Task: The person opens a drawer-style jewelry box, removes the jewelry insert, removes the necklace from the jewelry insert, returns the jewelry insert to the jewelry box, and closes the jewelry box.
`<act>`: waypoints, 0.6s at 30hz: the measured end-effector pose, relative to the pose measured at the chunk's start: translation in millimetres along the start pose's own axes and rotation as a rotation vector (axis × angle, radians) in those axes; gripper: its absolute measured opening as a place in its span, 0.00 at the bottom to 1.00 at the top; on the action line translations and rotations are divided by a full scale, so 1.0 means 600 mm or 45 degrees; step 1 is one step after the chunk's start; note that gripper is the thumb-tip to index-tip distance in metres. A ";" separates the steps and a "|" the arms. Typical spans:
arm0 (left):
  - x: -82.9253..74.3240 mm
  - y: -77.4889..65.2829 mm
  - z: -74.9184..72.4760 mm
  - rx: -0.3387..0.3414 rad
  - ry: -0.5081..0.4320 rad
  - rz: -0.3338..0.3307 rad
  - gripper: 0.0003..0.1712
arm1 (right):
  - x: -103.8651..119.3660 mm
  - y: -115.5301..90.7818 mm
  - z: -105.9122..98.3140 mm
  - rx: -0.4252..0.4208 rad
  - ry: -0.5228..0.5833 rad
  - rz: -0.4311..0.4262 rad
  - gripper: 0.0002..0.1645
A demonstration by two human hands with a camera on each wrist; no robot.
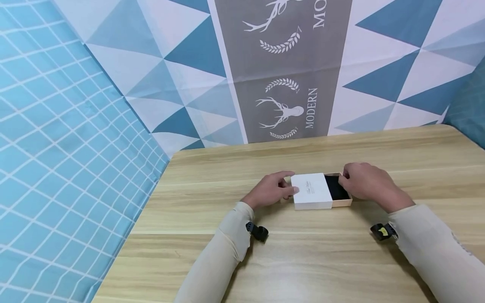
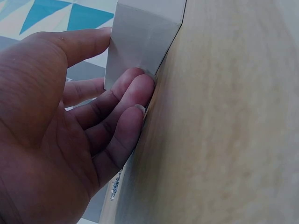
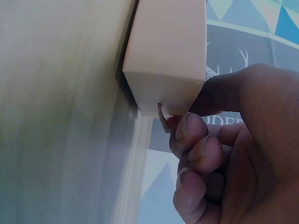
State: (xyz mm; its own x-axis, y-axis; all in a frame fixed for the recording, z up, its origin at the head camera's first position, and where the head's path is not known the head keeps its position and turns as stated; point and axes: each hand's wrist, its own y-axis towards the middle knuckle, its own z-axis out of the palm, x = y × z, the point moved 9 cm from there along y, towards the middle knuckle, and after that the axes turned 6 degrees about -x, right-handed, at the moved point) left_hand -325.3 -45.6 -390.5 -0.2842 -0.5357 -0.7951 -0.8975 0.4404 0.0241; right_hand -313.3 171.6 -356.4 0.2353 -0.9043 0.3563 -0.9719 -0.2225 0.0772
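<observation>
A white box sleeve [image 1: 311, 192] with fine print on top lies flat on the wooden table. Out of its right side juts a peach drawer [image 1: 342, 203] with a black lining [image 1: 335, 185]. My left hand [image 1: 270, 190] grips the sleeve's left end, thumb and index finger at its edges, the other fingertips bent against the end face in the left wrist view. At the drawer's outer end, my right hand [image 1: 366, 182] has its fingers curled, holding the end wall. In the right wrist view a small ribbon tab [image 3: 163, 121] sticks out of that wall beside the fingertips.
The light wooden table [image 1: 227, 168] ends at a wall cloth [image 1: 182, 75] with blue and white triangles and a grey deer panel. Blue checked fabric [image 1: 68, 168] hangs along the left. A black wrist camera [image 1: 257, 232] is strapped at the left sleeve cuff.
</observation>
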 end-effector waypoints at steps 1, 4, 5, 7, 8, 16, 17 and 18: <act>-0.001 0.000 0.000 -0.001 -0.003 0.001 0.37 | 0.001 0.001 -0.001 -0.004 -0.003 -0.002 0.18; -0.003 0.001 0.000 -0.001 -0.001 0.014 0.37 | 0.003 0.001 -0.003 -0.011 -0.010 -0.007 0.17; -0.004 0.001 0.000 0.003 -0.002 0.016 0.37 | 0.003 0.001 -0.003 -0.010 -0.009 -0.006 0.17; -0.004 0.001 0.001 0.010 -0.004 0.017 0.37 | 0.005 0.000 -0.002 -0.005 -0.007 -0.005 0.16; -0.004 0.001 0.002 0.013 -0.001 0.018 0.37 | 0.005 0.000 -0.001 -0.002 -0.005 -0.005 0.15; -0.003 -0.003 0.002 0.016 0.007 0.009 0.36 | 0.011 -0.003 0.003 -0.012 -0.011 -0.016 0.13; -0.003 -0.004 0.002 0.013 0.011 0.011 0.36 | 0.012 -0.003 0.003 -0.013 -0.013 -0.016 0.13; -0.003 -0.004 0.001 0.010 0.011 0.012 0.36 | 0.013 -0.003 0.003 -0.014 -0.014 -0.018 0.13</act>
State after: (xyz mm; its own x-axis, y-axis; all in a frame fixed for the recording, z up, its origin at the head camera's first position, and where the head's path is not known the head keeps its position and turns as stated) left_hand -322.5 -45.4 -389.5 -0.2955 -0.5380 -0.7894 -0.8922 0.4510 0.0266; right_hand -309.9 164.2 -355.3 0.2493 -0.9050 0.3447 -0.9684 -0.2316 0.0923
